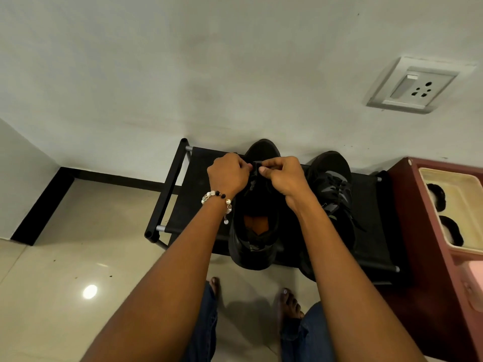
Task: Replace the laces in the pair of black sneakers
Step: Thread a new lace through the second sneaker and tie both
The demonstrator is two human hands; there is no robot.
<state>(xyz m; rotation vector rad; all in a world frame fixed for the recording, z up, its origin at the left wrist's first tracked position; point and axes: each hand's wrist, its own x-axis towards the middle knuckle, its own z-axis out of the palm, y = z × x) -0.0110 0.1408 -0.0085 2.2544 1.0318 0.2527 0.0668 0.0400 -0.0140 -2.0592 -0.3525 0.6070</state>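
Two black sneakers stand on a low black rack (183, 205) against the wall. The left sneaker (257, 231) has its toe to the wall and an orange insole showing. Both hands work at its front eyelets. My left hand (228, 173), with a bead bracelet at the wrist, has its fingers curled at the shoe's left side. My right hand (283, 176) pinches a black lace (257, 165) between thumb and forefinger. The fingers hide most of the lace. The right sneaker (333, 189) stands beside it with grey-black laces in place.
A dark red cabinet (418, 231) stands right of the rack, with a cream tray (460, 194) on top. A wall socket (418, 86) sits above on the right. My bare feet (288, 301) rest on the glossy tile floor (78, 270) in front of the rack.
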